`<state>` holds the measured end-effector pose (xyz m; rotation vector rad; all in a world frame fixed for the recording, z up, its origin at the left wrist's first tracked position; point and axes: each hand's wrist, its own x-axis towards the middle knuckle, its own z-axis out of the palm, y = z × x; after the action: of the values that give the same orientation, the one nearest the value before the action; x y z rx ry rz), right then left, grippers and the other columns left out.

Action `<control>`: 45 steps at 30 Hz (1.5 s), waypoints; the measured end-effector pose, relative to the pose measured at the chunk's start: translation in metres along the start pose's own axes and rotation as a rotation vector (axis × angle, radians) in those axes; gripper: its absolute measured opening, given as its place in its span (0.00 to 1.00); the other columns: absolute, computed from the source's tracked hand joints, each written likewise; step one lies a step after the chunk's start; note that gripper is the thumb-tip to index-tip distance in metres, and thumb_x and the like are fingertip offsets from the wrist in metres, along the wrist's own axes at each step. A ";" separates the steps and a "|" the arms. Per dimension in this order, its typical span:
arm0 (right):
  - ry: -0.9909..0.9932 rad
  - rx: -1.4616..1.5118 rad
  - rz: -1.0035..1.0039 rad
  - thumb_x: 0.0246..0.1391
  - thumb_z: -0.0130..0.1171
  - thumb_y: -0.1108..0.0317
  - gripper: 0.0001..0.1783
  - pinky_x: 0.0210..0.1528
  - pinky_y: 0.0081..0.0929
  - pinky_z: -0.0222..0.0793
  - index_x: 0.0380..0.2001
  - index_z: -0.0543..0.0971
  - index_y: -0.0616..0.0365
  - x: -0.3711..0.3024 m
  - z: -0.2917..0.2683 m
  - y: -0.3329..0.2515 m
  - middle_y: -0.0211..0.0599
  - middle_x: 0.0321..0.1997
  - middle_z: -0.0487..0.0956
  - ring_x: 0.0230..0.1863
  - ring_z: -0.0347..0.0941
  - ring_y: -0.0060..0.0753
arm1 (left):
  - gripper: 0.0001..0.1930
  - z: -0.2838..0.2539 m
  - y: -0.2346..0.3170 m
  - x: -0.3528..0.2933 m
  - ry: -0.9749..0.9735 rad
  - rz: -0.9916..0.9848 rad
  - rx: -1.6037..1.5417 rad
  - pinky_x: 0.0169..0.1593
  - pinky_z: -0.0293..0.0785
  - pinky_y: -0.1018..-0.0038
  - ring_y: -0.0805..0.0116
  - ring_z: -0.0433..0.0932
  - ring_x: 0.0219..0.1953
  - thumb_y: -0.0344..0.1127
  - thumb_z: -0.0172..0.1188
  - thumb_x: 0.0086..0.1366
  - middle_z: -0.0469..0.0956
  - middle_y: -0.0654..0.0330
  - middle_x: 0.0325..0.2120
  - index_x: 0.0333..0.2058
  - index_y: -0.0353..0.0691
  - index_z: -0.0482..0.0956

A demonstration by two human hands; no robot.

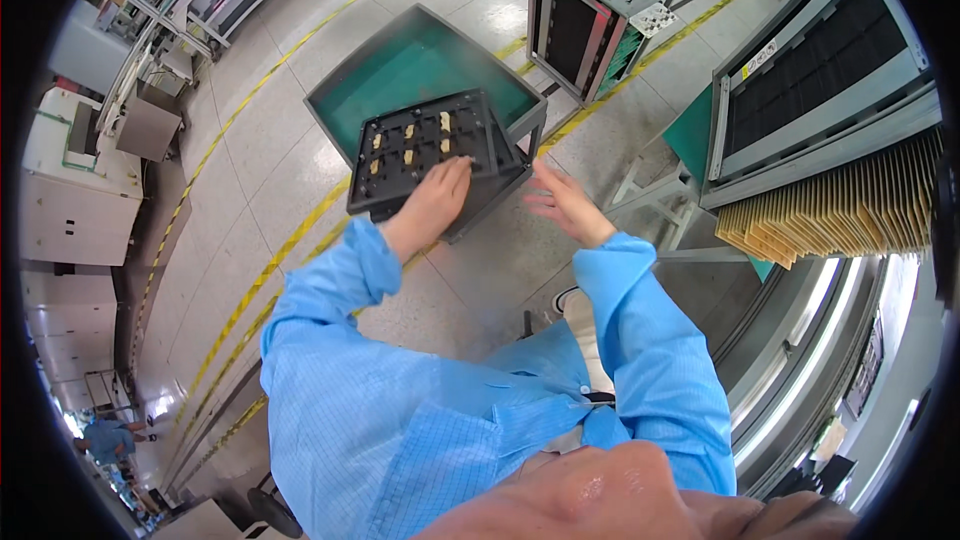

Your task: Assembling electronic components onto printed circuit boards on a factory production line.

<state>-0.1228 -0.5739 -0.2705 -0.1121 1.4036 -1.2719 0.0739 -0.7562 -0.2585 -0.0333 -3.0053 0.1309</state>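
Observation:
A black tray (392, 162) lies tilted across the near side of a cart, with several small cream-coloured pieces (446, 122) in its slots. My left hand (436, 202) is over the tray's near right part, its fingers drawn together and the fingertips down at the tray surface. Whatever is between those fingertips, if anything, is hidden. To the right, my right hand (566, 202) hovers just off the tray's corner with its fingers spread and nothing visible in it.
Under the tray stands the grey-rimmed cart (345, 75) with a green top. Beyond it is a metal board rack (585, 25). At my right, a larger rack (820, 70) stands above a row of upright tan boards (830, 205). Yellow-striped floor lines (265, 290) run past on the left.

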 end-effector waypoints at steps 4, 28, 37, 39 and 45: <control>-0.071 0.160 0.048 0.53 0.61 0.36 0.44 0.58 0.38 0.68 0.61 0.67 0.60 0.031 0.012 0.004 0.41 0.55 0.75 0.55 0.72 0.38 | 0.24 -0.039 0.020 0.000 0.218 -0.231 -0.137 0.66 0.60 0.60 0.51 0.67 0.61 0.29 0.58 0.57 0.69 0.46 0.57 0.53 0.31 0.73; 0.451 -0.407 -0.227 0.44 0.69 0.50 0.35 0.50 0.41 0.74 0.45 0.75 0.72 0.057 0.055 0.010 0.56 0.41 0.82 0.47 0.79 0.52 | 0.31 0.062 -0.081 -0.124 0.300 -1.427 -1.680 0.47 0.74 0.66 0.65 0.77 0.47 0.61 0.47 0.69 0.77 0.56 0.48 0.53 0.37 0.74; 0.716 -0.406 -0.217 0.50 0.62 0.51 0.34 0.53 0.42 0.71 0.48 0.73 0.74 -0.119 0.031 0.001 0.63 0.44 0.79 0.50 0.77 0.59 | 0.22 0.024 0.000 -0.094 0.288 -1.212 -1.905 0.52 0.75 0.65 0.62 0.79 0.47 0.47 0.49 0.73 0.78 0.55 0.48 0.52 0.33 0.74; 0.851 -0.346 -0.268 0.50 0.62 0.50 0.35 0.53 0.43 0.71 0.49 0.72 0.74 -0.170 0.025 -0.003 0.63 0.44 0.79 0.50 0.76 0.59 | 0.21 -0.003 0.011 -0.061 0.140 -1.038 -2.031 0.52 0.74 0.64 0.62 0.78 0.48 0.47 0.48 0.74 0.78 0.55 0.48 0.52 0.34 0.74; 1.316 -0.270 -0.362 0.54 0.64 0.57 0.31 0.42 0.30 0.74 0.52 0.71 0.70 -0.358 -0.030 0.015 0.45 0.37 0.81 0.39 0.78 0.31 | 0.20 -0.073 0.125 0.089 -0.280 -0.293 -2.262 0.58 0.68 0.64 0.64 0.74 0.53 0.44 0.48 0.74 0.77 0.55 0.51 0.52 0.33 0.74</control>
<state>-0.0236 -0.3025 -0.0573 0.3825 2.7722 -1.4880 -0.0025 -0.6229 -0.1858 0.1884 -1.5176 -2.9449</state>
